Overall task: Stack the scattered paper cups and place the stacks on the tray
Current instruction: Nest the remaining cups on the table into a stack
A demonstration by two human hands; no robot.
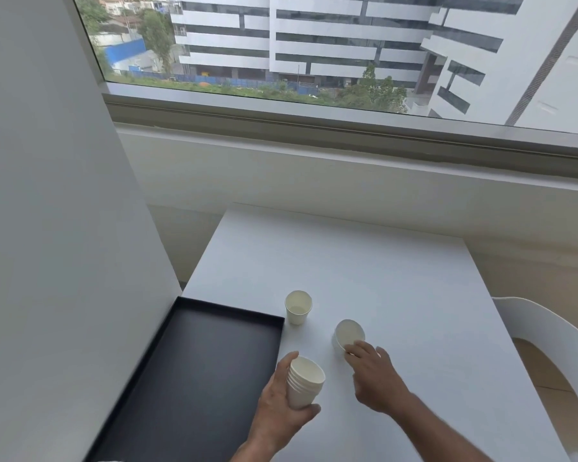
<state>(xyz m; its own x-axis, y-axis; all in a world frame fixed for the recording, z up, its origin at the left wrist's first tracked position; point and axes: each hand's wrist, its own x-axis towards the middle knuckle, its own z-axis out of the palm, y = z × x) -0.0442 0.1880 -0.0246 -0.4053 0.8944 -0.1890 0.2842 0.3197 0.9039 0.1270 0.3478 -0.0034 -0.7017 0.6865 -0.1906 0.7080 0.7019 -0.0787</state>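
Note:
My left hand (279,406) grips a stack of several white paper cups (306,381), tilted a little, just right of the black tray (194,371). The tray holds nothing. My right hand (376,378) reaches a single cup (347,333), its fingertips touching the cup's near rim and side; whether they curl round it I cannot tell. That cup leans toward me. Another single cup (298,306) stands upright beyond the tray's far right corner, apart from both hands.
The white table (381,278) stretches far and right of the cups. A grey wall panel (64,228) stands close on the left of the tray. A white chair (554,361) sits off the table's right edge. A window ledge lies beyond.

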